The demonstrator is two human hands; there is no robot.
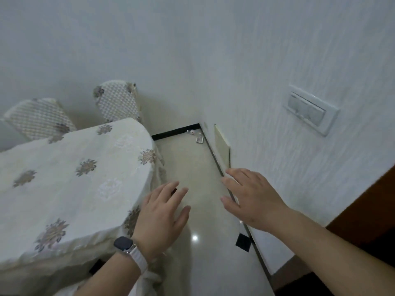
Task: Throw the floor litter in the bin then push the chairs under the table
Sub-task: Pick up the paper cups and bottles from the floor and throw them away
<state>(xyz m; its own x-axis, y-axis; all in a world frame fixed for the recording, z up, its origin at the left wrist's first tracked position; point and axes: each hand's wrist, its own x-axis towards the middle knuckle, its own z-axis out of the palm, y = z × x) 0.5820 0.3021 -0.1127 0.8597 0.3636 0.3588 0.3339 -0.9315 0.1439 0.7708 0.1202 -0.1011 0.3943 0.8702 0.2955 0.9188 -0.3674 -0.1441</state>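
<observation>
Small shiny pieces of litter [195,135] lie on the floor in the far corner where the two walls meet. A dark scrap [243,242] lies by the right wall's skirting, nearer to me. Two chairs with patterned covers stand behind the table, one at the far left [38,118] and one further right [117,101]. The table [70,178] wears a cream floral cloth. My left hand [162,216], with a watch on its wrist, hovers beside the table's corner, fingers spread and empty. My right hand [250,197] is held out near the right wall, fingers straight, holding nothing.
A narrow strip of glossy floor [192,184] runs between the table and the right wall. A switch plate [312,110] is on that wall, with a thin cream panel [222,146] leaning lower down. A dark wooden door edge [367,210] stands at the right.
</observation>
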